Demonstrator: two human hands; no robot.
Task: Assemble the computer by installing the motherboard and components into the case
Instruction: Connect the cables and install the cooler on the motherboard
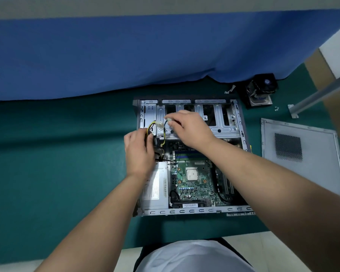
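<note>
Inside the open sheet-metal case (188, 211), the left hand (138, 154) grips black and yellow cables (150, 127); the right hand (188, 127) pinches a pale plastic connector (169, 120) above the green motherboard (194, 181).

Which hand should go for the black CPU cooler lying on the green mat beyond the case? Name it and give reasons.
Right hand. The black CPU cooler with its fan lies past the far right corner of the open grey metal case, on that hand's side. The left hand grips the cable bundle at the case's left edge, farther away.

cables (153, 128) crowd the case's (194, 211) left edge; green table (67, 163) beside lies open.
</note>
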